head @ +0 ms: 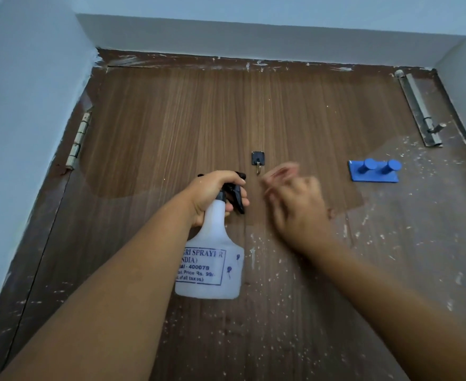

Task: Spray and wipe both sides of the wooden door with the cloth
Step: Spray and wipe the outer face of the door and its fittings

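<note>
A metal hinge [78, 140] sits on the left edge of the brown wood-grain door [171, 119], which fills the view and is speckled with pale paint flecks lower down. The left hand [212, 195] has its grip closed around the neck of a translucent white plastic spray bottle [212, 259] with a black trigger head, held close to the door. Just right, a small black stick-on hook [257, 159] is fixed to the door. The right hand [295, 207] is blurred, fingers loosely spread, holding nothing. Further right are a blue two-peg hanger [373, 171] and a steel sliding bolt [418, 108]. No cloth is in sight.
</note>
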A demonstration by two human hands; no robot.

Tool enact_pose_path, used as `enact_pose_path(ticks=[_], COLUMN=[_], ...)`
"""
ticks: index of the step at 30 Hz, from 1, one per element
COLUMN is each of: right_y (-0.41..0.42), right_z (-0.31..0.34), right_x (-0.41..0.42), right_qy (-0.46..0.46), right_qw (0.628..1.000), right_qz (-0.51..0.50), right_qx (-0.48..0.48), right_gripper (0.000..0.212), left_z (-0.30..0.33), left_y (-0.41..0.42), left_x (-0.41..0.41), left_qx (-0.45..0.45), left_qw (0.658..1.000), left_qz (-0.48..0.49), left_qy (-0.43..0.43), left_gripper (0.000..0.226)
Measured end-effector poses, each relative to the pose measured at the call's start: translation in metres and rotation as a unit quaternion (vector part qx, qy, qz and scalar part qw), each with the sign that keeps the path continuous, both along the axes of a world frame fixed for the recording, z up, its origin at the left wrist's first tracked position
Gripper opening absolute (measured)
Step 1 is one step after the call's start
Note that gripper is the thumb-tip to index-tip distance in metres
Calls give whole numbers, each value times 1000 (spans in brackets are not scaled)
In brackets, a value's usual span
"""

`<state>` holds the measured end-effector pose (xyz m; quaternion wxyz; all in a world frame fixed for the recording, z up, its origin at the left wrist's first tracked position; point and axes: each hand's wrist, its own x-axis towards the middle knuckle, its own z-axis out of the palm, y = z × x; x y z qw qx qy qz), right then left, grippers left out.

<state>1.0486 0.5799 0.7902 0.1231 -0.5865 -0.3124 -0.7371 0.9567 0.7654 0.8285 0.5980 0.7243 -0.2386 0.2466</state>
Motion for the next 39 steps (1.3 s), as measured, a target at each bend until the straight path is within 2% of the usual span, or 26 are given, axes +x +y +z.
enact_pose_path(ticks=[2, 3, 4, 6, 7, 8, 9, 12, 13, 14, 15, 17, 18, 23, 28, 31, 33, 35, 37, 38, 39], right_y=[-4, -15, -30, -55, -63, -59, -55, -62, -78, -100, -122, -167, -180, -187, -195, -188, -174, -160, -156, -160, -169], right_z=[-23, -19, -11, 10, 14, 13, 6, -26, -27, -26, -23, -18, -19, -21, -23, -21, -25, -31, -35, -31, -23], right_x=[-2, 0, 3, 13, 14, 14, 11, 10, 15, 21, 26, 32, 34, 34, 31, 29, 27, 24, 28, 31, 38], right_qy=[-28, -49, -51, -7, 35, 61, 73, 32, 20, 23, 49, 125, 155, 157, 183, 205, 180, 109, 50, 29, 16], right_qw=[989, 986, 991, 998, 985, 974, 976, 999, 1000, 999, 990, 941, 924, 931, 935, 925, 950, 991, 992, 986, 986], right_qz=[-3, -12, -18, 13, 45, 55, 37, -15, -22, -25, -13, 22, 15, -2, 19, 35, 13, -28, -53, -66, -72], right_qx=[-145, -161, -124, 64, 160, 209, 200, 3, -7, 40, 131, 313, 348, 329, 303, 317, 253, 79, -105, -150, -149], right_gripper=[35, 34, 33, 32, 33, 35, 38, 37, 36, 36, 37, 40, 39, 40, 43, 46, 47, 48, 44, 41, 40], left_z=[0, 0, 0, 0, 0, 0, -1, -7, -9, -11, -13, -11, -10, -4, -10, -17, -22, -25, -26, -27, -26], left_y=[-2, -2, -4, -4, -5, -5, -9, -30, -39, -51, -62, -86, -98, -154, -178, -183, -185, -187, -188, -187, -187], left_x=[-2, -2, -3, -4, -5, -7, -10, -20, -24, -27, -29, -30, -30, -23, -3, 7, 12, 15, 16, 16, 16], left_qx=[5, 5, 4, -6, -8, -6, 3, 49, 64, 77, 90, 111, 119, 143, 83, 81, 96, 90, 70, 61, 57], left_qw=[1000, 1000, 1000, 1000, 1000, 1000, 999, 998, 998, 997, 996, 994, 993, 990, 996, 996, 995, 996, 997, 998, 998], left_qz=[9, 11, 11, 10, 13, 21, 28, 33, 23, 8, -5, -17, -13, 11, 26, 30, 27, 23, 14, 9, 6], left_qy=[1, 4, 8, 14, 16, 19, 22, 7, -3, -9, -14, -16, -15, -3, 0, 11, 18, 11, 4, 5, 6], left_gripper=[21, 21, 22, 22, 22, 21, 21, 18, 16, 13, 11, 8, 9, 13, 14, 14, 15, 15, 16, 17, 18])
